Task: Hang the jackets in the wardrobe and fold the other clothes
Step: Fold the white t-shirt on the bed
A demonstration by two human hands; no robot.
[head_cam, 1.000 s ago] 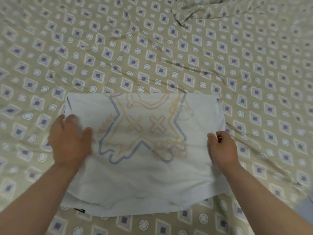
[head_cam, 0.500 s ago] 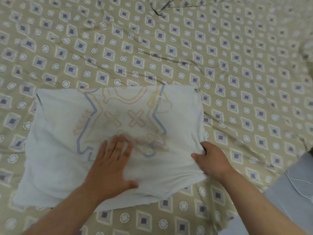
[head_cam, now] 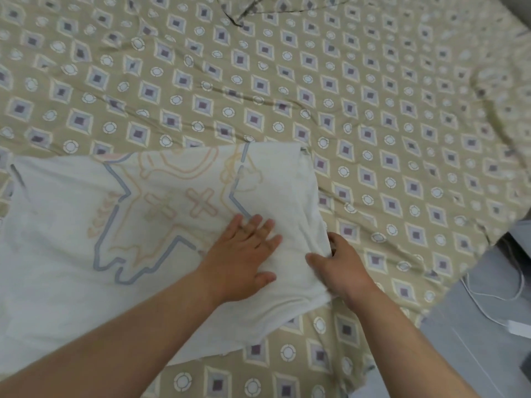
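Observation:
A white T-shirt (head_cam: 86, 225) with a faded blue and orange print lies spread on the bed, print side up. My left hand (head_cam: 244, 257) presses flat on the shirt near its right side, fingers straight and spread. My right hand (head_cam: 342, 268) grips the shirt's right edge, with the thumb on top and the fingers curled under the cloth. That edge is lifted slightly off the bedsheet.
The bed is covered by a beige sheet (head_cam: 373, 110) with a diamond and circle pattern, wrinkled toward the far end. At the lower right the bed ends at a grey floor (head_cam: 488, 354), where a white cable and charger (head_cam: 517, 330) lie.
My left hand has slid rightward across the shirt, from its left side toward its right edge. My right hand has closed on that edge and raised it a little.

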